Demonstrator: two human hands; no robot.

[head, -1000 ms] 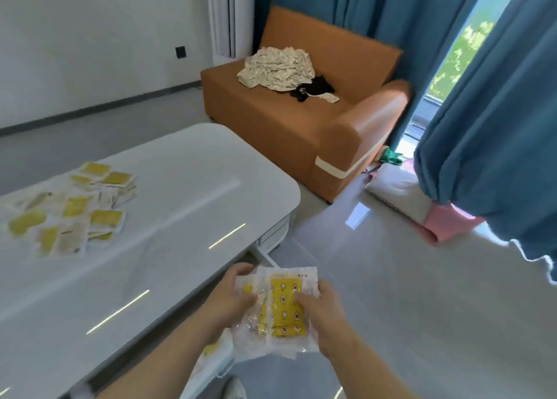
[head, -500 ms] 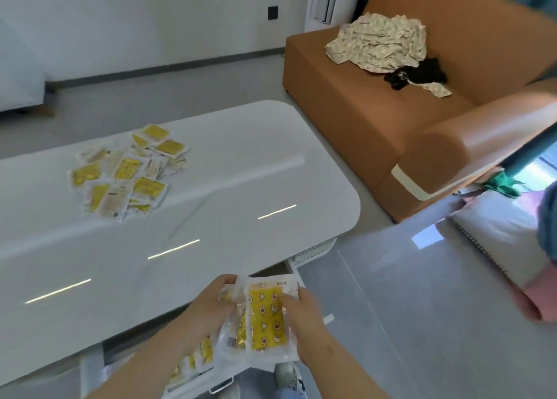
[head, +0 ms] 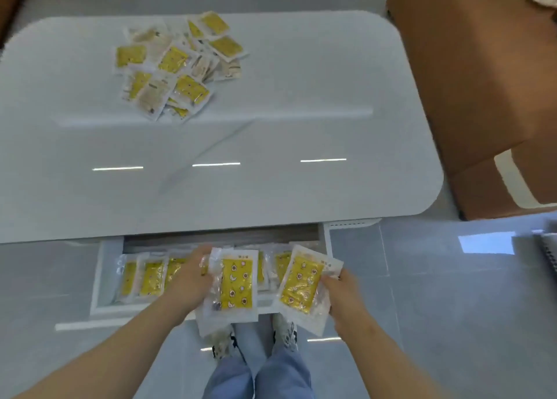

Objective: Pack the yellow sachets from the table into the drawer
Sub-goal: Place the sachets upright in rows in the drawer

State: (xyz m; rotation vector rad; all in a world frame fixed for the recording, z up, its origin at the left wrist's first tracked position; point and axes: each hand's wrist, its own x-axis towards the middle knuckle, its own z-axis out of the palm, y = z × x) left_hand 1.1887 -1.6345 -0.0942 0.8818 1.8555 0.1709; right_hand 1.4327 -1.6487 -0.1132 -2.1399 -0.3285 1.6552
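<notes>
My left hand (head: 193,281) grips a small stack of yellow sachets (head: 235,287) in clear wrappers, held over the open drawer (head: 99,281). Just to the right, my right hand (head: 340,293) holds a separate yellow sachet (head: 303,287) by its right edge, above the drawer's right end. Inside the white drawer, which is pulled out below the table's front edge, several yellow sachets (head: 150,278) stand in a row. A loose pile of yellow sachets (head: 177,67) lies on the far left part of the white table (head: 271,142).
An orange-brown sofa (head: 470,82) stands close to the table's right end. The grey floor (head: 452,308) lies to the right of the drawer. My legs and shoes (head: 256,341) are directly below the drawer front.
The view swung down from the room to the table and drawer. The single stack held by both hands has split: my right hand now holds one sachet apart from the rest.
</notes>
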